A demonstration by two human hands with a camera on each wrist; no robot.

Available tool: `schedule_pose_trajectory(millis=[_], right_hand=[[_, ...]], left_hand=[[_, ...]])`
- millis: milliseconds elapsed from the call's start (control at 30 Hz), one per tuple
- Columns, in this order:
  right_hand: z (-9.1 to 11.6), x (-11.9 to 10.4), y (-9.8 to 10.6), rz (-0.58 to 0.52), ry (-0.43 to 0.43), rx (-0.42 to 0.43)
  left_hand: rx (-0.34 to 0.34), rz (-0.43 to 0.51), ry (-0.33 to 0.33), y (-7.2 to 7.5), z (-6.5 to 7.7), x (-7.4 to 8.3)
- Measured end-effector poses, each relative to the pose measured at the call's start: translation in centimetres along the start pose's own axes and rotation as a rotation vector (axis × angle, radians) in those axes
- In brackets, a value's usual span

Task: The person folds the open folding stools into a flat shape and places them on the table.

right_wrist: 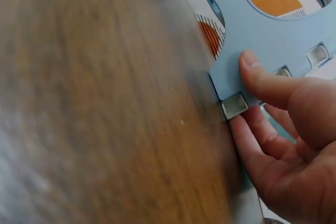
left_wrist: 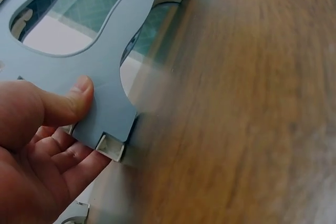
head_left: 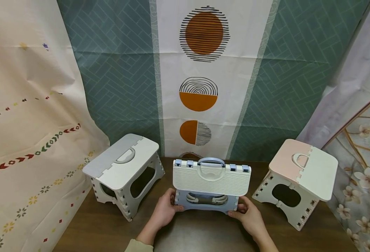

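A blue and white folding step stool point(head_left: 211, 183) stands in the middle of the table, its white textured top tilted down toward me and a blue carry handle point(head_left: 211, 160) at the upper edge. Below the top shows its blue leg panel point(head_left: 207, 206) with a rounded cutout. My left hand point(head_left: 166, 209) grips the panel's lower left corner, thumb in front and fingers behind. At the lower right corner my right hand point(head_left: 248, 214) pinches the panel the same way. Both wrist views show the thumbs pressed on the blue leg panel point(left_wrist: 107, 90), close to the tabletop.
To the left stands an unfolded grey and white step stool point(head_left: 122, 162). An unfolded pink and white one point(head_left: 317, 171) stands to the right. The dark wooden table point(head_left: 87, 227) lies beneath them. Patterned curtains point(head_left: 122, 70) hang behind and at both sides.
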State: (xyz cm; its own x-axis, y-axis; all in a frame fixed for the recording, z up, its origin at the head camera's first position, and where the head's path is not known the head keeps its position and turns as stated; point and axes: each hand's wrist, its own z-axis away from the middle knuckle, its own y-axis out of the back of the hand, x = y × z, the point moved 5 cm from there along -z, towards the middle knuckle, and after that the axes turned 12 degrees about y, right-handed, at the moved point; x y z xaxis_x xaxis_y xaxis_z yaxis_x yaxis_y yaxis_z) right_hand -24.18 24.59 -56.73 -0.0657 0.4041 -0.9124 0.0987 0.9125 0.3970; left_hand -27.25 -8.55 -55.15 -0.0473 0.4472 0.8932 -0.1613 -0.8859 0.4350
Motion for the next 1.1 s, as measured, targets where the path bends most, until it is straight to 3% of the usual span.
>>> schedule_pose_trajectory(millis=[500,800,1100], right_hand=[[0.0,-0.5,0.3,0.047,0.034,-0.013],[0.2,-0.5,0.3,0.073,0.036,-0.01],[0.2,-0.7,0.2,0.071,0.059,-0.03]], left_hand=[[0.152,-0.014,-0.023,1.5,0.1,0.5],[0.023,0.017,-0.051,0.7,-0.2,0.1],[0.031,-0.046,-0.05,0.8,-0.1,0.1]])
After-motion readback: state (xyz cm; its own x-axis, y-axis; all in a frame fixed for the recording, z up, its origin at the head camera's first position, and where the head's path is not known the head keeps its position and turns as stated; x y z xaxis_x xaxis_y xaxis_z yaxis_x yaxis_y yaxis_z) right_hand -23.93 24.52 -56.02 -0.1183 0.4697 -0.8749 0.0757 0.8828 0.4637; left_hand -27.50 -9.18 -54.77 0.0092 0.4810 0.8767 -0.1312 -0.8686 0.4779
